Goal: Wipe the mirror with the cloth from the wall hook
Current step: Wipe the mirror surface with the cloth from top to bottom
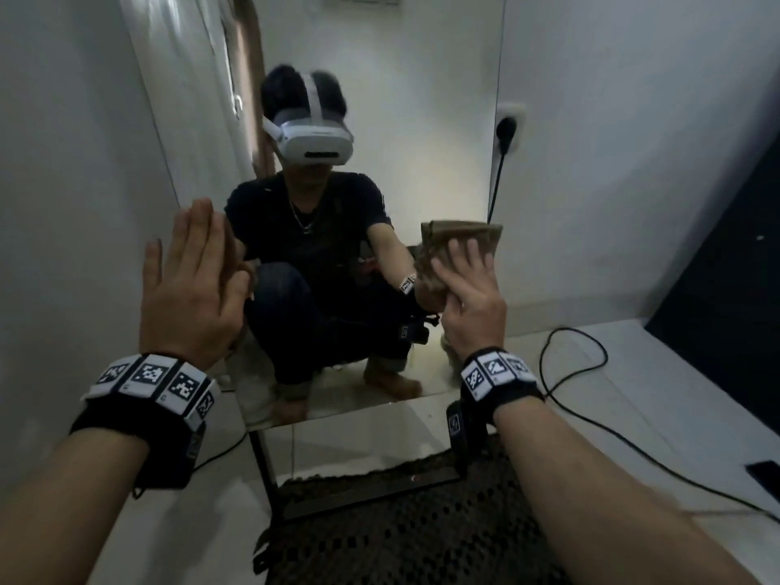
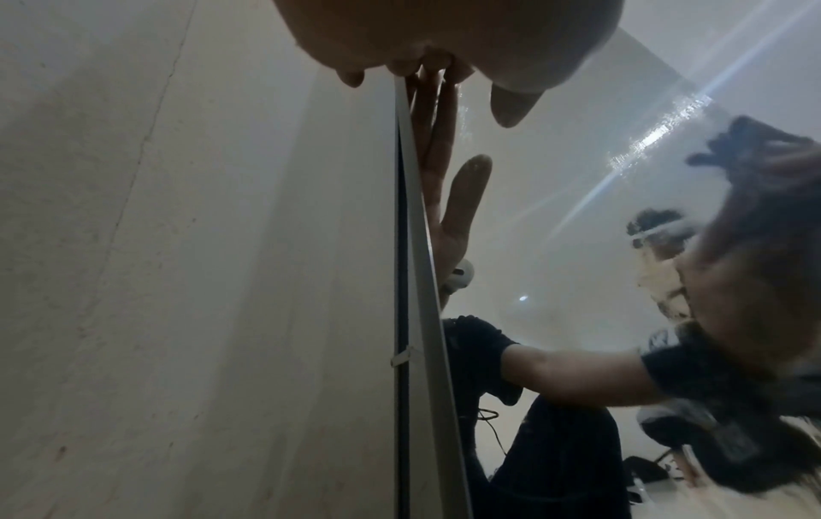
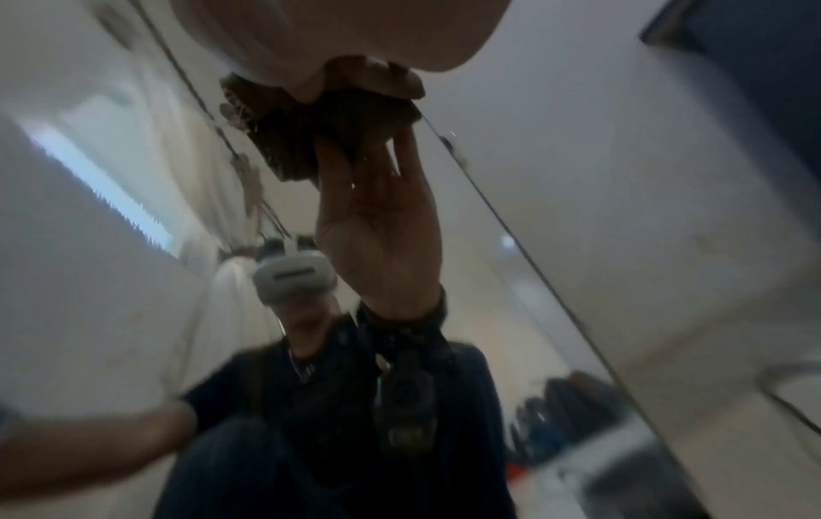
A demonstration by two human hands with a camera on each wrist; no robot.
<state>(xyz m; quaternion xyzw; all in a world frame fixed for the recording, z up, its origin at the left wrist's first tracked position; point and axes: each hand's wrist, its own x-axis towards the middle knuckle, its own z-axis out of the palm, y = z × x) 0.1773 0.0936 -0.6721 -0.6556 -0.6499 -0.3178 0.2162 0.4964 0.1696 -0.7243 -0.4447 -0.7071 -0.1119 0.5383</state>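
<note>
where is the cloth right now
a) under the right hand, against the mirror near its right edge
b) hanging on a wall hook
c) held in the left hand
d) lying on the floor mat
a: the right hand presses the brown cloth against the mirror near its right edge, while the left hand lies flat and bare at the mirror's left edge.

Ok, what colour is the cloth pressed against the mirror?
Tan-brown; the cloth shows best in the head view, under the right hand.
</note>
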